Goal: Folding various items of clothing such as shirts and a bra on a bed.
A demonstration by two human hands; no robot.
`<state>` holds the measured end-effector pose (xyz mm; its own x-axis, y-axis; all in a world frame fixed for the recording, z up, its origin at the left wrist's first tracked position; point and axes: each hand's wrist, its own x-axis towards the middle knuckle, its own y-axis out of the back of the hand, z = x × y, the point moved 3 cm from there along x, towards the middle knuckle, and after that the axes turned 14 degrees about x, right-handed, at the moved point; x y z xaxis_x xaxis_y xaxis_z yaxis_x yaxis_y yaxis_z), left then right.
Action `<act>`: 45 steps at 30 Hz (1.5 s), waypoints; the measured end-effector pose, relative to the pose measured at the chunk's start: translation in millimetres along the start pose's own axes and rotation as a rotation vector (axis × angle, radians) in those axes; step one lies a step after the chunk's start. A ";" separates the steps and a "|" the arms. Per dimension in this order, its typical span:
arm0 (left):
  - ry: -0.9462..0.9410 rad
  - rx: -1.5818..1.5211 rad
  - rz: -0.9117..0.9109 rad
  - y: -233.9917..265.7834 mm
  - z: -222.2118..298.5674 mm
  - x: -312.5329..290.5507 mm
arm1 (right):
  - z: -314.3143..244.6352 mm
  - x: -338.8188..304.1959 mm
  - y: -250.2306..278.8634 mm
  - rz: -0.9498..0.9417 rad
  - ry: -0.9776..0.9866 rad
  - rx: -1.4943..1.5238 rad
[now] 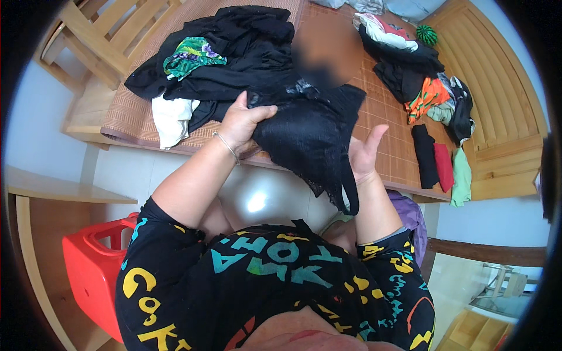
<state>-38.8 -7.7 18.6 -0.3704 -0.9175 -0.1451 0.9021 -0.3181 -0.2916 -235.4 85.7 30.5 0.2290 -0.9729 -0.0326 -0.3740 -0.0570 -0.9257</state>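
Note:
A black bra (pixel 304 137) with lace along its edge is spread in front of me, above the near edge of the bed. My left hand (pixel 247 121) is closed on its left side, the thumb lying on top. A strap (pixel 350 184) hangs down at the right of the bra. Right beside that strap is my right hand (pixel 366 153), its palm turned inward and the thumb stretched away. Part of its fingers is hidden behind the black fabric. Heaped dark clothes (pixel 234 44) lie just beyond my left hand.
A green patterned cloth (pixel 193 57) and a white cloth (pixel 172 121) lie by the dark heap. Rolled clothes (pixel 443 167) and another pile (pixel 404 73) line the mat's (pixel 386 140) right side. A red stool (pixel 91 275) stands at lower left.

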 end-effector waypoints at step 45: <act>0.142 0.582 -0.072 27.7 -72.5 43.9 | -173.7 -501.6 189.9 1.869 -0.159 -1.460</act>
<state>-46.1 -39.5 -64.4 -0.4247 -0.8607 -0.2807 0.8319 -0.4934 0.2542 -577.5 524.0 -63.5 -0.9523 -0.1406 -0.2709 -0.3047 0.3855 0.8709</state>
